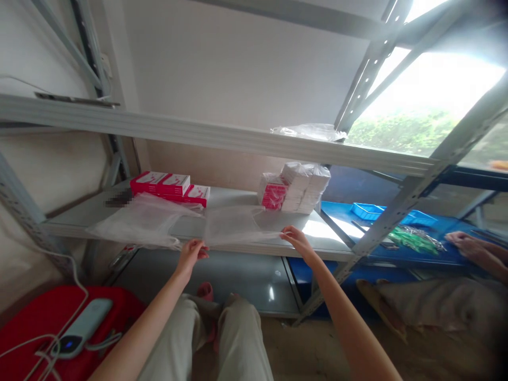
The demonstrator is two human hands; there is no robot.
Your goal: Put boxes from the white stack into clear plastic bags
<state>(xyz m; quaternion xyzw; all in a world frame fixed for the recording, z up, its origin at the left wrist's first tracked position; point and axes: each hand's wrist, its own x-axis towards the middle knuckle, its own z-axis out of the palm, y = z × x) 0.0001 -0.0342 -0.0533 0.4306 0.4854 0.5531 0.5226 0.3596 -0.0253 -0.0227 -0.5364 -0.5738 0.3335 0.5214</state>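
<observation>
A clear, flat plastic bag (234, 225) lies stretched along the front of the grey shelf (228, 196). My right hand (296, 239) pinches its right-hand corner. My left hand (193, 255) has curled fingers closed at the bag's near left corner. Just left of that hand, a loose pile of similar clear bags (138, 219) rests on the shelf and hangs slightly over its edge. Behind the pile are stacked red-and-white boxes (170, 185). Farther right stand plastic-wrapped red boxes (273, 193) beside wrapped white boxes (304, 188).
A shelf beam (222, 132) crosses above my hands, with more plastic (313, 131) on top. At right, a metal post (381, 222) divides off a blue table with blue trays (369, 211) and green items (416, 241); another person's hands (462, 241) are there. A power bank (83, 325) sits lower left.
</observation>
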